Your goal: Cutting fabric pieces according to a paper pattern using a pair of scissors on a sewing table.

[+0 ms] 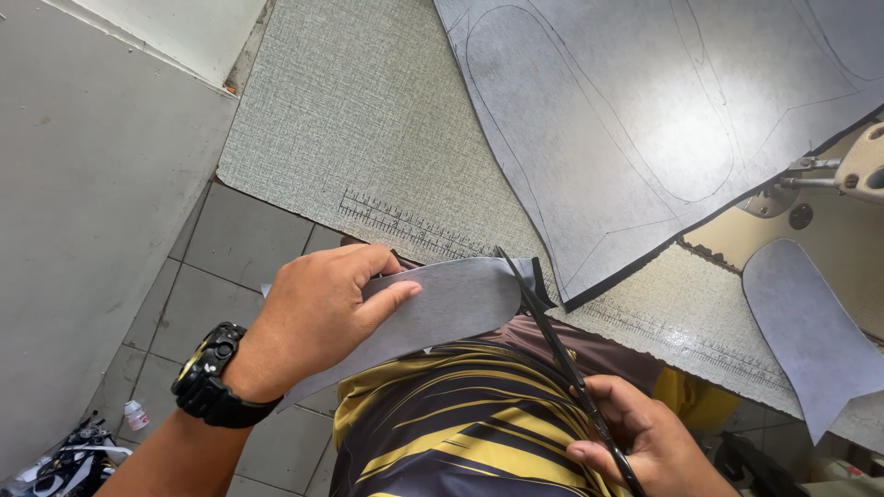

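1. We see a large grey sheet marked with curved outlines lying across the upper right of the worktop, its dark edge running diagonally just beyond the scissor tips.
2. A separate cut grey shape lies at the right, well apart from both hands, and part of a metal machine shows at the right edge.
3. The worktop carries a textured grey-green covering with a printed ruler scale along its near edge.
4. Below the worktop we see a grey tiled floor, a pale wall at the left, a small bottle and some dark items in the lower left corner.
5. Our left hand, with a black watch on its wrist, pinches a grey cut piece, thumb on top and fingers curled underneath; the grip is closed on it.
6. The grey cut piece is held in the air over our lap, just in front of the worktop's near edge.
7. Our right hand is closed around the handles of the scissors.
8. The scissor blades look nearly closed, and their tips meet the right end of the grey cut piece.
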